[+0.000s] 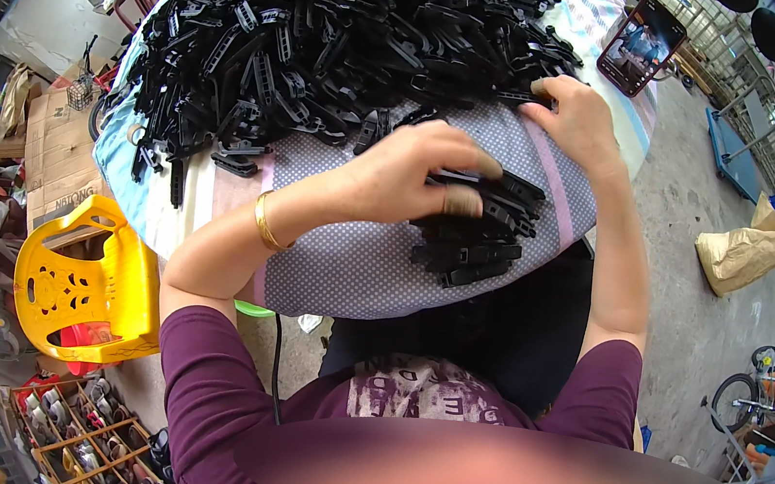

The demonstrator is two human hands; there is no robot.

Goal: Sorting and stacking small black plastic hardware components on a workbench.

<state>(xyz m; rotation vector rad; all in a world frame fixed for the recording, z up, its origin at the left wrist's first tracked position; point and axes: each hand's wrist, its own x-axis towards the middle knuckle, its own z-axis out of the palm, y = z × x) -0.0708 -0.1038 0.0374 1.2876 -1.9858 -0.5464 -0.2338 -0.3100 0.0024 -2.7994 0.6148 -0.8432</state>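
A big heap of black plastic clips [337, 30] covers the far half of a table with a dotted grey cloth [355, 267]. My left hand [416, 172], a gold bangle on its wrist, presses down on a stacked bundle of black clips [476, 239] at the near right of the cloth. My right hand [575, 120] reaches to the heap's right edge and pinches a single black clip [522, 95] between fingers and thumb.
A phone [641, 42] stands propped at the table's far right corner. A yellow plastic chair [84, 280] is at the left, with cardboard boxes behind it. A brown sack [743, 255] and a bicycle [750, 388] are on the concrete floor to the right.
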